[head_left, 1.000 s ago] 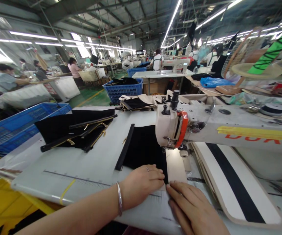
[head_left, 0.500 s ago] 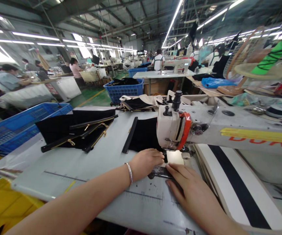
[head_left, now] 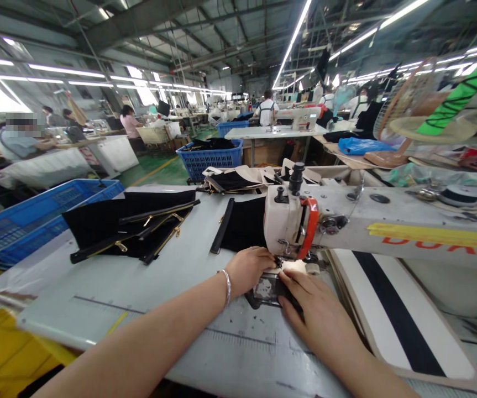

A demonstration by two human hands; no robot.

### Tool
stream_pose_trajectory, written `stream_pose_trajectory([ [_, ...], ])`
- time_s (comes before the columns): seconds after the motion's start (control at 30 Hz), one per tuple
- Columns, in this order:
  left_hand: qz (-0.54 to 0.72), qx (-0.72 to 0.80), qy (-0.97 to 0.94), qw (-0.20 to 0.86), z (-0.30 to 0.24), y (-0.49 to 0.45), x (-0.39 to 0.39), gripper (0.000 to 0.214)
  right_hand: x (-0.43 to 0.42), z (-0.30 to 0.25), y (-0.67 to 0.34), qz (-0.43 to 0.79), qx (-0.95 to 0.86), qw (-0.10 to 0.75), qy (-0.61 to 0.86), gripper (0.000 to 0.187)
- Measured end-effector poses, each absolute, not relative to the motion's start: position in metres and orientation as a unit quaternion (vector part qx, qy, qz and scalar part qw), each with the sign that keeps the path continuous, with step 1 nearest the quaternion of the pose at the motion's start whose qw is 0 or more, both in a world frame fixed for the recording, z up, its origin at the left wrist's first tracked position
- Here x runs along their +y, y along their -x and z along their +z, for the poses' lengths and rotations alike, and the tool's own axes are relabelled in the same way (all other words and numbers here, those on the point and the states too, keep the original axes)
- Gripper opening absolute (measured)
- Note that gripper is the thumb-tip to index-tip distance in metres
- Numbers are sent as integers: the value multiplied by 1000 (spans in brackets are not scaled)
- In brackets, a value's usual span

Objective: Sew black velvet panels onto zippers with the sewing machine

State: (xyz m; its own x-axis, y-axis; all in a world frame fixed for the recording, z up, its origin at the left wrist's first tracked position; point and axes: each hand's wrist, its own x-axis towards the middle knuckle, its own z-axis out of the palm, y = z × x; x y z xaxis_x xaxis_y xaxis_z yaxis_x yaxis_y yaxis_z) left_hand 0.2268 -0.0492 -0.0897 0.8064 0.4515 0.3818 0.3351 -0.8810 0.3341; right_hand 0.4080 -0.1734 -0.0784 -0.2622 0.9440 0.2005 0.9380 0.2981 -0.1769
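My left hand (head_left: 251,270), with a silver bangle on its wrist, is beside the needle area of a white sewing machine (head_left: 290,218). Its fingers are bent and close together over the near edge of a black fabric piece (head_left: 244,224), which has a zipper strip (head_left: 222,225) along its left side. My right hand (head_left: 315,304) lies with its fingers stretched out at a small pale piece (head_left: 294,266) just right of the needle. Beneath both hands is a dark, worn metal plate (head_left: 266,287). The fingertips partly hide the stitching point.
Black zippered pieces (head_left: 134,224) lie at the left of the grey tabletop (head_left: 159,276). White panels with a black stripe (head_left: 396,309) are stacked at right. A blue crate (head_left: 43,213) and a yellow bin (head_left: 18,348) stand at left. Other people work farther back.
My left hand has shifted slightly up, and more of the worn metal plate shows. Less of the pale piece is visible. The view has moved a little; my right hand stays beside the needle.
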Motion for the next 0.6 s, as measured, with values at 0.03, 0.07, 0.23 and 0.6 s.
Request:
stream_pose_trajectory([
  [0.03, 232, 211, -941, 126, -90, -227, -50, 23, -174, -79, -408, 9, -794, 136, 592, 42],
  [0.07, 235, 213, -940, 128, -90, -227, -50, 23, -174, -80, -408, 6, -794, 138, 592, 42],
  [0.23, 234, 223, -937, 129, -93, -228, -51, 19, -174, -83, -407, -4, -790, 148, 595, 42],
  [0.6, 211, 253, -936, 128, -91, -231, -50, 16, -172, -84, -407, -2, -791, 145, 594, 42],
])
